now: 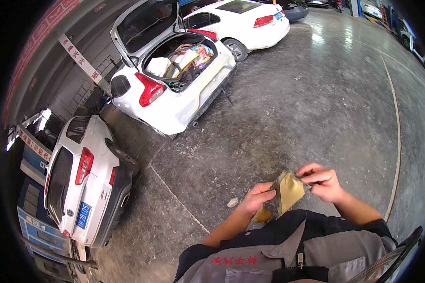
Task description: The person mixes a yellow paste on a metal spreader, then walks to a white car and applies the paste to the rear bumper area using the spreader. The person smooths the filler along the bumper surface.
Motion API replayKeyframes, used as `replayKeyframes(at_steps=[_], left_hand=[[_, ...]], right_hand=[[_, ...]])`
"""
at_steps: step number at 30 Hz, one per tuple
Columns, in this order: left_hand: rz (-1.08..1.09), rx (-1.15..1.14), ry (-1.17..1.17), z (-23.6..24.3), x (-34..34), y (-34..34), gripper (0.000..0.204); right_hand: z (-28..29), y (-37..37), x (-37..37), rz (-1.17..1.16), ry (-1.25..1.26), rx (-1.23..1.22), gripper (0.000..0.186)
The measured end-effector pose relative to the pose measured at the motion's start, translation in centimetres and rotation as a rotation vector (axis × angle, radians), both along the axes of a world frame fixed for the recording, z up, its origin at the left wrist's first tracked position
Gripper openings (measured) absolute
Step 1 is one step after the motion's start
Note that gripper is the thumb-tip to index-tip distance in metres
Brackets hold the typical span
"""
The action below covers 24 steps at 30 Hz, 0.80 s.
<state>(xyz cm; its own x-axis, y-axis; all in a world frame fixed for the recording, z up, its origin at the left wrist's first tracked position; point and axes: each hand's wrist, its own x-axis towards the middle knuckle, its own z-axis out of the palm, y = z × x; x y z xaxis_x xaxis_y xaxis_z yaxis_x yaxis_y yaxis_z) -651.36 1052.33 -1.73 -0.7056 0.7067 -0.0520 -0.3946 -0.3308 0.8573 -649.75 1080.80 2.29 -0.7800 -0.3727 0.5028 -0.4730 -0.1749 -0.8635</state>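
In the lower right part of the frame, the left hand (257, 198) and the right hand (324, 181) hold a yellow-and-grey sheet (291, 192), while a white car (172, 111) with raised tailgate (146, 27) stands upper left.

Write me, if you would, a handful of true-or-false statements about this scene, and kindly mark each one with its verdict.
1. The left hand touches a yellow-and-grey sheet. True.
2. The right hand rests on a car. False: its fingers are at the edge of the sheet.
3. A white car with a raised tailgate has things piled in its back. True.
4. The nearest car on the left is red. False: it is white, with red tail lights.
5. The forearms are fully covered. False: bare skin shows on both.
6. A pale line runs along the floor to the right of the hands. True.
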Motion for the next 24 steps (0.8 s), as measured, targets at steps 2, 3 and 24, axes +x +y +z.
replayKeyframes(at_steps=[2,3,24], left_hand=[[0.03,-0.079,0.155,0.2,0.0,0.0,0.034],[0.067,-0.163,0.233,0.4,-0.1,0.0,0.032],[0.004,0.082,-0.091,-0.3,0.4,0.3,0.035]], right_hand=[[0.0,0.5,-0.3,-0.132,-0.051,0.162,0.047],[0.1,0.9,-0.3,-0.232,-0.014,0.275,0.047],[-0.2,0.1,0.4,0.025,-0.065,-0.058,0.044]])
